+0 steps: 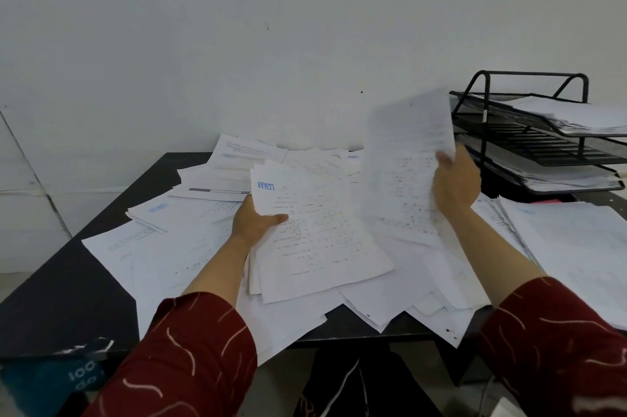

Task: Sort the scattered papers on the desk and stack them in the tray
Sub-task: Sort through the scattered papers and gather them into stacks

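Note:
Many white printed papers (190, 240) lie scattered over a black desk (68, 294). My left hand (252, 223) grips the left edge of a small stack of sheets (319, 240) with a blue logo, held just above the pile. My right hand (456, 184) holds a single printed sheet (403, 165) raised and blurred, between the pile and the tray. The black wire three-tier tray (529, 145) stands at the back right, with papers on its top and bottom tiers.
A white wall runs right behind the desk. A neater heap of papers (573, 247) lies at the right in front of the tray. Some sheets overhang the desk's front edge (373, 337). A blue box (51, 382) sits below the desk's left corner.

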`<state>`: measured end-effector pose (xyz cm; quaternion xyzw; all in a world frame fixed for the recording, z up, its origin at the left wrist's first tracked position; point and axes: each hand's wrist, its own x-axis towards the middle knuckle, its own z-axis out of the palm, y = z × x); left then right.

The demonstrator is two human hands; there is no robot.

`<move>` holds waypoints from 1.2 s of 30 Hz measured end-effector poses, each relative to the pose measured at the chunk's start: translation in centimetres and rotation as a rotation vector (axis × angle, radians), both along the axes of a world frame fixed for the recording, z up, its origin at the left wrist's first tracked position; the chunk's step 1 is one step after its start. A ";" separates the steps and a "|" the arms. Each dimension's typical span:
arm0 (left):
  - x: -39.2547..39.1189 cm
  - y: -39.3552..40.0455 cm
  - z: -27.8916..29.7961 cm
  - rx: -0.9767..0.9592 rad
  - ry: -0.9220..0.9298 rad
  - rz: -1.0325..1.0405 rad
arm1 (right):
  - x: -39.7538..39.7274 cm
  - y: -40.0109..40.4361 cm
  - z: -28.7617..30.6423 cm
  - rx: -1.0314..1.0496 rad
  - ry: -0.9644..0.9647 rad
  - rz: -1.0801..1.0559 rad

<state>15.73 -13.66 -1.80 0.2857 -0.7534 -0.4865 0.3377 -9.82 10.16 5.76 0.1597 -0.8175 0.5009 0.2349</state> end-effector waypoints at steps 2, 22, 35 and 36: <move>0.0 0.0 -0.1 0.004 -0.007 0.006 | -0.1 0.2 2.0 -0.057 0.132 -0.055; -0.2 0.3 0.5 0.231 0.067 0.108 | 6.1 -7.6 -6.2 0.150 -0.301 0.509; -0.8 2.0 5.8 0.145 0.208 -0.062 | 5.7 -7.3 -2.6 -0.054 -0.531 0.694; -1.2 2.2 7.2 0.113 0.231 -0.072 | 5.6 -7.1 -1.4 -0.137 -0.498 0.727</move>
